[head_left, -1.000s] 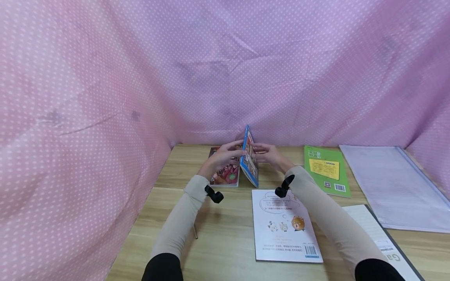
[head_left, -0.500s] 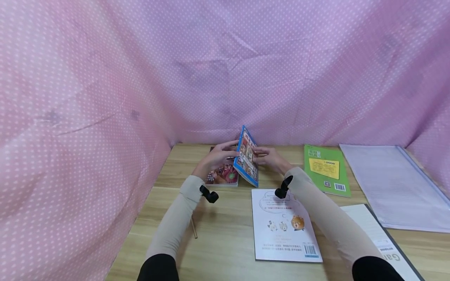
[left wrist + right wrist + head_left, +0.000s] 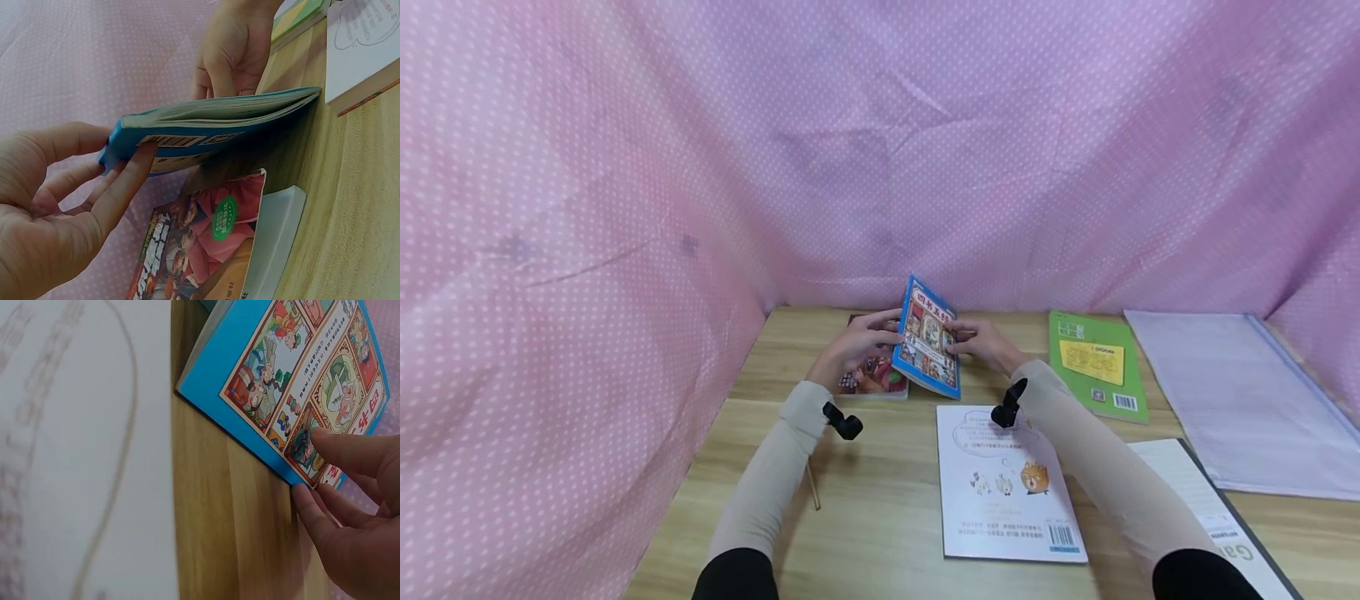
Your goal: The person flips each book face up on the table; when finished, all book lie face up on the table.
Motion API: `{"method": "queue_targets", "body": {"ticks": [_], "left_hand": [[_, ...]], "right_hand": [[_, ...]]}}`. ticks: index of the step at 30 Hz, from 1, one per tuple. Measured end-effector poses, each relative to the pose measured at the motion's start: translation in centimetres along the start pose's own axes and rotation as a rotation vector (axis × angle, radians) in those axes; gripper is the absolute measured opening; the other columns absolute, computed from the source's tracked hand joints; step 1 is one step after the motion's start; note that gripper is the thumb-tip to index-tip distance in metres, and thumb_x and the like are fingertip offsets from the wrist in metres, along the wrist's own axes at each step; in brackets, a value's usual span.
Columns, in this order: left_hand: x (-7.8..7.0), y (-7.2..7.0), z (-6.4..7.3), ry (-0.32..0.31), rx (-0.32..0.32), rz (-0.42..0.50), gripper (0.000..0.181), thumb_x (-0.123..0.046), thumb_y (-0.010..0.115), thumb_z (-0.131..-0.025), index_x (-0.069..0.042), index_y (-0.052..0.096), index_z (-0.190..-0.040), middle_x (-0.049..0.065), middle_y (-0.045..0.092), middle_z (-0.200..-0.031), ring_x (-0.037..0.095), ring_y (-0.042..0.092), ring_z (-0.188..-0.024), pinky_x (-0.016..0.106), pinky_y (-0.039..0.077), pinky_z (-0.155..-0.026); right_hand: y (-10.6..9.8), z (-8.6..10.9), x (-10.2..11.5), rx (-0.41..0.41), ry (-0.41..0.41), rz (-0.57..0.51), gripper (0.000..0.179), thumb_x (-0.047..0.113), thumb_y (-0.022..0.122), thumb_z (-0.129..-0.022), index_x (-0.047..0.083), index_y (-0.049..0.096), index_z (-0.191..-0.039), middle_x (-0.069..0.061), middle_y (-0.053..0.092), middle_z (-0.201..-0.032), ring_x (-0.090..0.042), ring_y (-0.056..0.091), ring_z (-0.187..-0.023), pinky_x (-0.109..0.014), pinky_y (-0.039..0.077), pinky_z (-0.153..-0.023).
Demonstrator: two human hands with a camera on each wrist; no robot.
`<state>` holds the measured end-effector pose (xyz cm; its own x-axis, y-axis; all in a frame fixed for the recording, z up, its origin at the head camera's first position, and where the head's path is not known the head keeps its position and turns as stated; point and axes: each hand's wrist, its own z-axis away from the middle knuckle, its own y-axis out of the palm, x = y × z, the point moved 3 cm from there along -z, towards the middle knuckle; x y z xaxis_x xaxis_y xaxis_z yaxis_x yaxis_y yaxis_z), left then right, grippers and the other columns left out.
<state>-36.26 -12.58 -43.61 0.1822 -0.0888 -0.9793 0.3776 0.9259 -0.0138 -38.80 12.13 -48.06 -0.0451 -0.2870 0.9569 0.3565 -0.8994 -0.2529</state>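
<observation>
A blue-edged picture book (image 3: 928, 340) is held tilted above the far part of the table, its illustrated front cover facing up and to the right. My left hand (image 3: 855, 343) grips its spine side; in the left wrist view, fingers of that left hand (image 3: 62, 219) lie against the barcoded back cover. My right hand (image 3: 988, 343) holds the opposite edge. The right wrist view has the thumb of this right hand (image 3: 369, 506) on the front cover and other fingers at the edge. A dark red illustrated book (image 3: 219, 231) lies flat below, partly hidden by the blue-edged book and left hand.
A white book (image 3: 1000, 517) lies nearer, face down. To the right are a green book (image 3: 1093, 400), a translucent plastic file pouch (image 3: 1240, 400) and a notebook (image 3: 1198, 479), partly covered by the right arm. A thin stick (image 3: 814, 487) shows beside the left forearm. Pink dotted cloth (image 3: 880, 167) hangs behind.
The blue-edged book has gone from nearly upright to leaning left, so more of its front cover shows. The left hand has moved slightly left and down with it; the right hand stays by its edge.
</observation>
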Motion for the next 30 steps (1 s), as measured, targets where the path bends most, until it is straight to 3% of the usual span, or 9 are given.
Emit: {"method": "queue_targets", "body": {"ticks": [9, 19, 25, 30], "left_hand": [[0.8, 0.5, -0.2, -0.011, -0.045, -0.076, 0.063, -0.005, 0.069, -0.096, -0.021, 0.048, -0.153, 0.018, 0.059, -0.138, 0.035, 0.067, -0.118, 0.049, 0.054, -0.105], [1.8, 1.5, -0.3, -0.035, -0.067, -0.103, 0.066, 0.001, 0.069, -0.093, -0.014, 0.047, -0.153, 0.02, 0.06, -0.135, 0.029, 0.07, -0.11, 0.042, 0.06, -0.096], [2.0, 1.9, -0.5, -0.029, -0.077, -0.119, 0.063, 0.003, 0.068, -0.094, -0.006, 0.046, -0.152, 0.019, 0.061, -0.126, 0.027, 0.071, -0.104, 0.043, 0.06, -0.095], [2.1, 2.3, -0.7, -0.037, -0.08, -0.135, 0.06, 0.003, 0.068, -0.094, -0.008, 0.05, -0.15, 0.015, 0.064, -0.118, 0.025, 0.073, -0.101, 0.038, 0.063, -0.089]], "right_hand": [[-1.1, 0.6, -0.5, -0.024, 0.019, 0.091, 0.06, 0.004, 0.071, -0.094, 0.005, 0.049, -0.149, -0.026, 0.048, -0.15, -0.04, 0.045, -0.137, -0.05, 0.039, -0.118], [-2.5, 1.7, -0.9, -0.023, 0.025, 0.126, 0.059, 0.003, 0.072, -0.092, 0.004, 0.052, -0.147, -0.027, 0.047, -0.15, -0.043, 0.041, -0.141, -0.058, 0.029, -0.123], [-3.1, 2.2, -1.1, -0.013, 0.038, 0.165, 0.06, 0.004, 0.072, -0.091, 0.008, 0.053, -0.148, -0.026, 0.045, -0.152, -0.043, 0.04, -0.141, -0.058, 0.031, -0.122], [-3.9, 2.3, -1.4, -0.024, 0.046, 0.214, 0.061, 0.001, 0.074, -0.088, 0.008, 0.055, -0.146, -0.027, 0.047, -0.148, -0.043, 0.042, -0.138, -0.059, 0.031, -0.121]]}}
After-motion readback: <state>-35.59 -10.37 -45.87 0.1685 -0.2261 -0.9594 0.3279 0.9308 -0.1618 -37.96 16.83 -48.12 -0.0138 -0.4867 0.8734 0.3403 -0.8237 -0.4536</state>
